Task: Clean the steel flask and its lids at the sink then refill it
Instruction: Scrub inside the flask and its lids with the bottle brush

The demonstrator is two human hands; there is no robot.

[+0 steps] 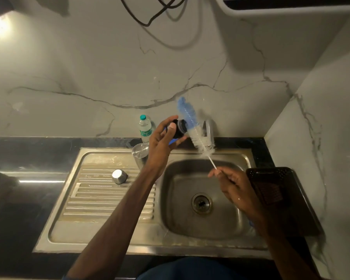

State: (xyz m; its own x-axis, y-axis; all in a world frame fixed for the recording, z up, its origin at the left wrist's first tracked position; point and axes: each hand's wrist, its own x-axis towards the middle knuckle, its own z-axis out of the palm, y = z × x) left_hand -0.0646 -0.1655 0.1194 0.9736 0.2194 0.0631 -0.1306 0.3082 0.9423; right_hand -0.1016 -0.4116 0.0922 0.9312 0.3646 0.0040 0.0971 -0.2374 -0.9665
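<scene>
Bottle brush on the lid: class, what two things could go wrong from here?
The left hand holds the dark lid up in its fingers; a hard stroke of the bottle brush might knock it loose. The left forearm passes right beside the steel flask at the sink's edge and might tip it.

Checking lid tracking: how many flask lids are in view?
2. A black lid held in the left hand, against the brush; a steel lid on the drainboard. Any others may be hidden.
</scene>
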